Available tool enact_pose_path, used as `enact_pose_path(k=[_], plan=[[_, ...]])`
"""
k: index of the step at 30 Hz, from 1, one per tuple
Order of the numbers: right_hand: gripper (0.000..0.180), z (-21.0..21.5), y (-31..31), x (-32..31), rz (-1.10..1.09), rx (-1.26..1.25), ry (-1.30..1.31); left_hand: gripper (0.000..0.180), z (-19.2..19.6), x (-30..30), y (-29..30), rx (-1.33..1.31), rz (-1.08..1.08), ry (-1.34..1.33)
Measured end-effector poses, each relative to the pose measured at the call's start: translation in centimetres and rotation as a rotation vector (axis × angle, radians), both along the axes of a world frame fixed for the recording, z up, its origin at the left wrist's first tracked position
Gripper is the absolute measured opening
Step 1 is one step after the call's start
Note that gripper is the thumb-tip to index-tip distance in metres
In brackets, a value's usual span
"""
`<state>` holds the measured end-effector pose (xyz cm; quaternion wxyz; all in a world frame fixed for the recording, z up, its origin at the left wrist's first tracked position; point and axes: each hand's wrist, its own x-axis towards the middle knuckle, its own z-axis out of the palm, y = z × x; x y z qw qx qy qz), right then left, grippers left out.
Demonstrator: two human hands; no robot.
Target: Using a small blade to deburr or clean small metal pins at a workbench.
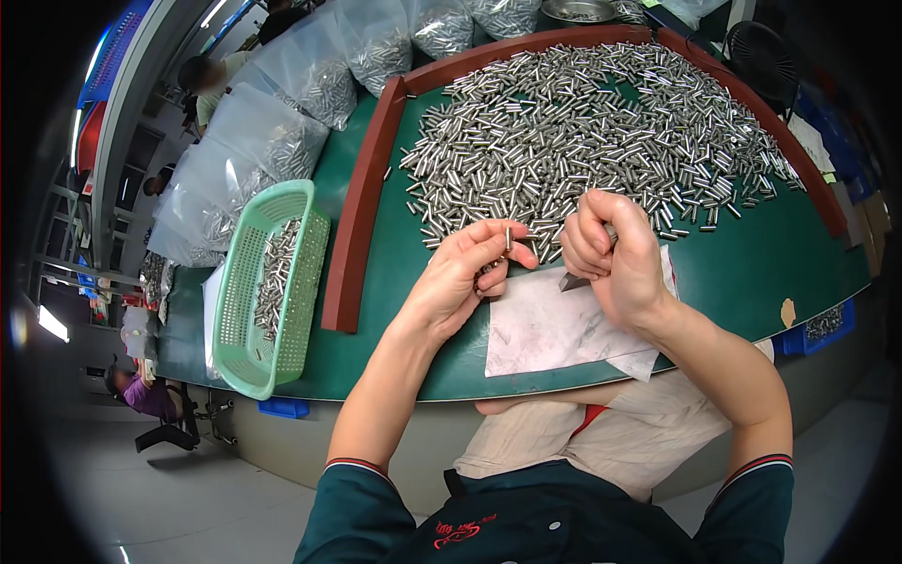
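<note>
My left hand [460, 280] is closed, with a small metal pin [508, 240] upright between the thumb and fingertips. More pins seem tucked in its curled fingers, partly hidden. Close by on the right, my right hand [615, 254] makes a fist around a dark tool [571, 281]; only its grey pointed end shows below the fingers, so its kind is hidden. Both hands hover above a stained white cloth [550, 329] at the table's near edge. Just beyond them spreads a wide heap of loose metal pins [583, 132].
Dark red wooden rails [365, 216] border the heap on the green table [714, 263]. Left of them, a green plastic basket [246, 362] holds some pins. Clear bags of pins [315, 85] line the far left side. A black fan [759, 61] stands at the far right.
</note>
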<state>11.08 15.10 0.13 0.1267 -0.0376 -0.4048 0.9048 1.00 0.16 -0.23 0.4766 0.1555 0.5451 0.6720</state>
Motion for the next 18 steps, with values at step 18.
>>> enact_pose_path(k=[18], plan=[[0.035,-0.1,0.1,0.0,0.019,0.011,0.015,0.016,5.2,-0.8,-4.8,-0.189,0.8,1.193]])
